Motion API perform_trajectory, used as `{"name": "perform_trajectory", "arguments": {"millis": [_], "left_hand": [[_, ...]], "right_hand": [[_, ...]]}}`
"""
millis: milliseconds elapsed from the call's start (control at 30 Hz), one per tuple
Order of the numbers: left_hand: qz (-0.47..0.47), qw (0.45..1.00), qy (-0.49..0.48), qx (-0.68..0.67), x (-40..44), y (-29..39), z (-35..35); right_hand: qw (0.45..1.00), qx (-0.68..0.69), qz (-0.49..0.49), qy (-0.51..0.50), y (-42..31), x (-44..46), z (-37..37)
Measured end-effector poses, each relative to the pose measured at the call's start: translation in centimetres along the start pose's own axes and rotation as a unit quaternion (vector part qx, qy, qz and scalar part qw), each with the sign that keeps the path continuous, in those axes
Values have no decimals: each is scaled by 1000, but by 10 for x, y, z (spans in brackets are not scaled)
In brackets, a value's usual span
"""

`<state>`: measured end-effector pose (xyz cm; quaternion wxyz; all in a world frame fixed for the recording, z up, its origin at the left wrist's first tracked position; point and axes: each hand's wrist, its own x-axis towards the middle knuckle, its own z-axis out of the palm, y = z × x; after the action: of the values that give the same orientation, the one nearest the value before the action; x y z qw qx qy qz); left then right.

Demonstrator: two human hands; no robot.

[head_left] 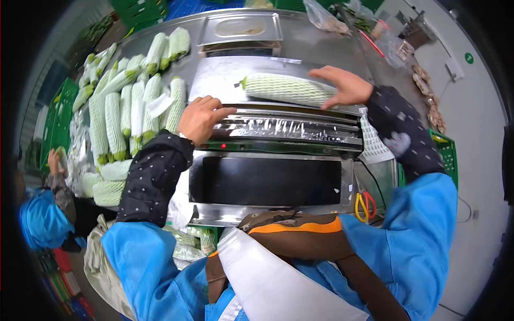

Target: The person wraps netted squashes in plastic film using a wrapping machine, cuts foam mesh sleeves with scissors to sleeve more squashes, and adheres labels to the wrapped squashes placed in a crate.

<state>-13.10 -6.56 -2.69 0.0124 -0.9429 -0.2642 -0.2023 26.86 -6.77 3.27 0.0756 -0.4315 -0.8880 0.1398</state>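
Note:
A green vegetable in a white foam net (289, 89) lies crosswise on the metal plate behind the wrapping machine (284, 128). My right hand (345, 86) is at its right end, thumb and fingers spread around that end. At the machine's left end is my left hand (206, 119), its index finger stretched over the top edge and the other fingers curled, with nothing visible in it. Clear film lies across the machine's rollers, and a red light glows on its front. The black plate (266, 181) is on the near side.
Several netted vegetables (113, 125) are heaped at the left. A scale (241, 31) stands at the back. Scissors (364, 206) and a black cable are at the right front. Another person (45, 216) works at the far left beside a green crate (58, 125).

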Motion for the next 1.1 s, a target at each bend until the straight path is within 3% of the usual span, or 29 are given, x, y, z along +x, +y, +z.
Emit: {"name": "perform_trajectory", "arguments": {"millis": [33,100,167,267,300,367,400,433,467,500,533,567,600,633,667,700,733,833,900,967,1033,1100], "left_hand": [[10,999,-40,32,5,-3,2],[49,994,-74,71,10,-5,10],[40,995,-74,44,10,-7,23],[-5,999,-31,-31,3,-9,23],[-87,986,-54,-131,0,-5,19],[-252,909,-101,-316,-8,1,6],[-384,810,-165,-410,-2,4,-17],[-371,771,-102,-508,-2,-5,-27],[-358,740,-2,-570,9,-8,-33],[-340,697,96,-624,27,-9,-36],[-337,719,119,-597,54,-5,-36],[-330,740,146,-568,84,-2,-31],[-258,845,103,-457,94,-16,8],[-178,925,60,-329,99,-27,49],[-135,960,16,-244,107,-11,56],[-92,983,-27,-155,113,1,57],[-98,981,-27,-165,117,-2,52],[-142,964,-72,-215,106,23,21],[-120,949,-104,-273,79,58,-5],[-165,931,-135,-295,44,94,-5],[-248,863,-227,-378,19,109,10],[-260,837,-259,-405,2,123,20]], "right_hand": [[996,-70,-45,31,-9,-23,-12],[982,-173,-74,-32,-18,-72,-9],[991,-117,-57,-24,-17,-100,24],[995,33,52,75,-8,-110,67],[975,184,96,81,-7,-115,68],[860,472,172,84,-5,-128,63],[784,570,222,101,-11,-137,45],[761,589,228,146,-10,-139,29],[733,621,156,229,-6,-135,12],[686,639,172,304,-4,-122,-3],[634,649,189,377,0,-105,-13],[745,541,168,353,14,-83,-8],[838,416,137,326,35,-60,6],[897,350,79,259,74,-49,43],[937,252,179,161,56,-40,62],[975,89,70,191,40,-32,72],[975,98,42,193,29,-26,60],[964,199,139,105,0,-44,30],[980,147,61,121,-32,-77,39],[984,98,34,144,-72,-107,66],[980,110,89,142,-96,-122,89],[981,69,78,164,-109,-134,113]]}}
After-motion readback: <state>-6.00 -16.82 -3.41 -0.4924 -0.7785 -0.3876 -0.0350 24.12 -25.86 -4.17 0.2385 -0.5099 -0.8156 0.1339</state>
